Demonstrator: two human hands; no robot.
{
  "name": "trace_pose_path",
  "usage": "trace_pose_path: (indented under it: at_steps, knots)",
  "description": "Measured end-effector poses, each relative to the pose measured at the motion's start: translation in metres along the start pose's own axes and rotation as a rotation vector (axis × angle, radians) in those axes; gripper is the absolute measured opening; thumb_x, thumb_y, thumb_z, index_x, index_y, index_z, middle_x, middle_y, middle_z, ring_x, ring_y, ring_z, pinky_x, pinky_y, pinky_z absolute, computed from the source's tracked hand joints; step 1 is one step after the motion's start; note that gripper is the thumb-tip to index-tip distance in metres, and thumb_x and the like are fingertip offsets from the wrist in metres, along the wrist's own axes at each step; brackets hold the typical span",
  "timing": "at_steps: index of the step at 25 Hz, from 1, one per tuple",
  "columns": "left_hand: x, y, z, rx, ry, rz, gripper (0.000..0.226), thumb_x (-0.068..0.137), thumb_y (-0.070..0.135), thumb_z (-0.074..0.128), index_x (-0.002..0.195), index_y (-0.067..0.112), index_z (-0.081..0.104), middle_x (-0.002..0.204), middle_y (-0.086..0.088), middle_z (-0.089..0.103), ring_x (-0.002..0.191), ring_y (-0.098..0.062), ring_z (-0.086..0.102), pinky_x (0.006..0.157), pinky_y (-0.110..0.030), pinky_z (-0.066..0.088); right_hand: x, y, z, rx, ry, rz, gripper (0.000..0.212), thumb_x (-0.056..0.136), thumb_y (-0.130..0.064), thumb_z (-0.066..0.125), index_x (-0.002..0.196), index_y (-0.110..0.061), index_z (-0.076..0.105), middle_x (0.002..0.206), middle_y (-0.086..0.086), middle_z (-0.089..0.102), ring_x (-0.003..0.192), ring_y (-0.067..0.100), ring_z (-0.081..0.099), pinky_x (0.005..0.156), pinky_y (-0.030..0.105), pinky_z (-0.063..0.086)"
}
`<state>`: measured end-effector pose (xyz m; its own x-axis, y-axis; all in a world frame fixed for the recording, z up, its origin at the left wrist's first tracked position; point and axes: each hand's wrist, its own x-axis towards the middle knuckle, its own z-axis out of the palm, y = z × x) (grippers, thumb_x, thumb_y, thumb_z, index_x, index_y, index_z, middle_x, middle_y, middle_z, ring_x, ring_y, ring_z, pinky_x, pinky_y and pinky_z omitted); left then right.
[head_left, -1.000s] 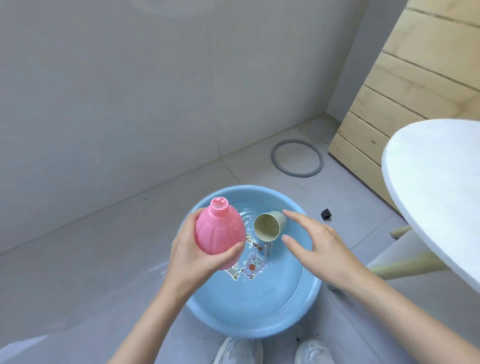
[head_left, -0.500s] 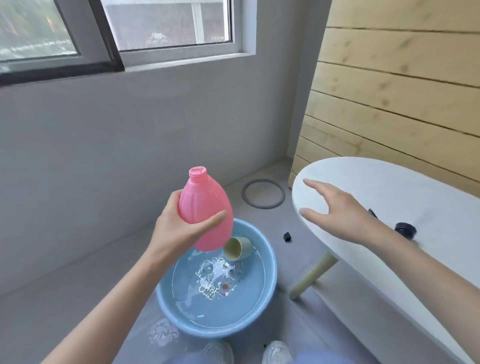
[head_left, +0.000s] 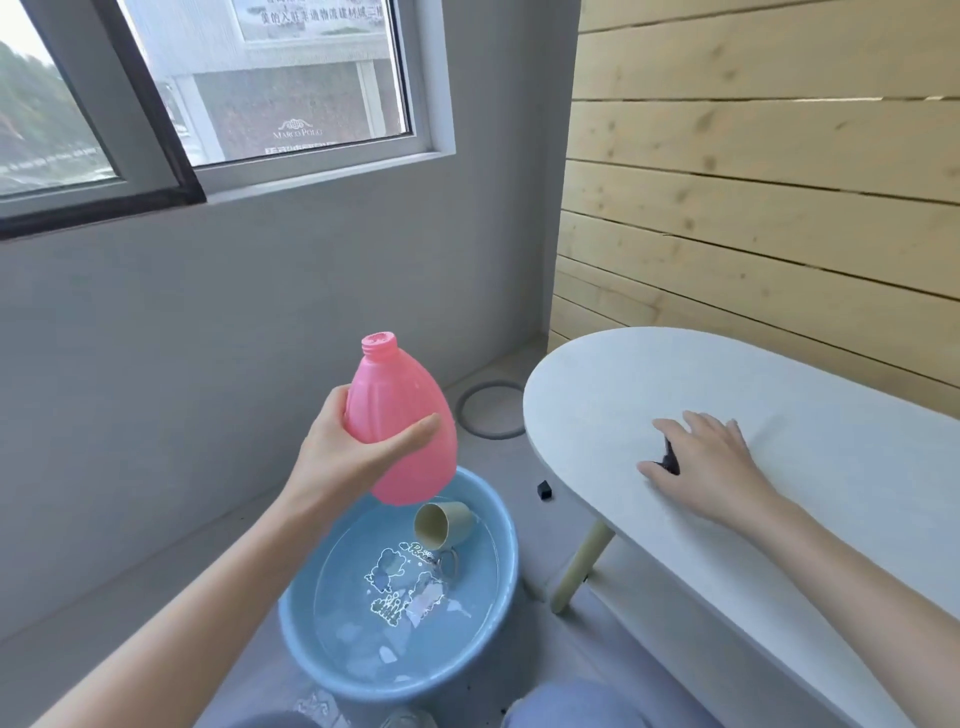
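The left hand is raised at chest height, thumb and fingers wrapped round an upright, uncapped pink bottle above the blue basin. The right hand lies palm down on the white table, fingers spread over a small black object; whether it grips it, I cannot tell. Through the window, a sign reads "MARCO POLO".

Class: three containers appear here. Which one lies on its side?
The beige cup, tipped over in the water. The pink bottle is held neck-up by the left hand, and the blue basin sits upright on the floor.
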<state>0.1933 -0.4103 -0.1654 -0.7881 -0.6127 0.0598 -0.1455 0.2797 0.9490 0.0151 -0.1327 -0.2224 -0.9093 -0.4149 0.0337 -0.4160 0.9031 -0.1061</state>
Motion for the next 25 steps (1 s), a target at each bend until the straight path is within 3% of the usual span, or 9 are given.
trace_pose_path:
  at_steps: [3,7,14,18,20,23,25]
  knots:
    - [0.0,0.002,0.005,0.009,-0.003,-0.001,0.076,0.036,0.064,0.078,0.102,0.038,0.053,0.102,0.011,0.065,0.094,-0.01,0.065,0.078,-0.038,0.056,-0.006,0.011,-0.005,-0.109,0.01,0.034,0.043,0.093,-0.047,0.044,0.127,-0.022,0.044,0.125,0.005,0.044,0.127,0.027,0.034,0.103,0.038,0.027]
    - [0.0,0.002,0.01,0.007,-0.004,-0.005,0.076,0.036,0.064,0.079,0.103,0.038,0.053,0.103,0.01,0.065,0.095,-0.013,0.065,0.08,-0.043,0.056,-0.013,0.017,-0.004,0.01,-0.077,0.048,0.034,0.093,-0.036,0.048,0.123,-0.02,0.05,0.125,-0.001,0.05,0.125,0.023,0.036,0.088,0.033,0.044]
    - [-0.008,0.003,0.002,-0.022,0.007,0.005,0.076,0.036,0.063,0.08,0.103,0.04,0.053,0.103,0.01,0.065,0.096,-0.013,0.064,0.081,-0.042,0.056,-0.015,0.013,-0.016,0.023,-0.023,0.0,0.024,0.093,-0.033,0.053,0.11,-0.018,0.057,0.104,-0.005,0.058,0.112,0.019,0.041,0.075,0.033,0.047]
    - [-0.013,0.002,-0.008,-0.042,0.023,0.007,0.078,0.035,0.062,0.081,0.104,0.039,0.053,0.102,0.01,0.065,0.095,-0.013,0.064,0.079,-0.041,0.056,-0.021,-0.018,-0.049,0.263,0.157,-0.199,0.022,0.092,-0.033,0.058,0.111,-0.023,0.062,0.092,-0.011,0.058,0.106,0.019,0.046,0.081,0.035,0.045]
    - [-0.016,0.002,-0.016,-0.054,0.034,0.01,0.079,0.034,0.062,0.081,0.104,0.039,0.053,0.102,0.01,0.065,0.095,-0.012,0.064,0.078,-0.038,0.056,-0.024,-0.049,-0.076,0.451,0.199,-0.338,0.025,0.091,-0.031,0.061,0.115,-0.024,0.064,0.094,-0.013,0.061,0.098,0.013,0.048,0.085,0.029,0.042]
    - [-0.018,0.003,-0.03,-0.053,0.062,0.011,0.08,0.033,0.062,0.081,0.104,0.038,0.052,0.103,0.01,0.064,0.096,-0.012,0.064,0.08,-0.038,0.055,-0.033,-0.106,-0.121,0.743,0.133,-0.499,0.027,0.092,-0.028,0.061,0.119,-0.026,0.064,0.1,-0.017,0.067,0.092,0.0,0.058,0.084,0.013,0.043]
    - [-0.018,0.003,-0.04,-0.042,0.086,0.008,0.08,0.033,0.063,0.08,0.103,0.039,0.051,0.104,0.01,0.064,0.097,-0.012,0.063,0.082,-0.039,0.055,-0.038,-0.14,-0.144,0.892,0.064,-0.57,0.026,0.094,-0.028,0.058,0.119,-0.027,0.064,0.105,-0.015,0.069,0.094,-0.004,0.061,0.083,0.009,0.044]
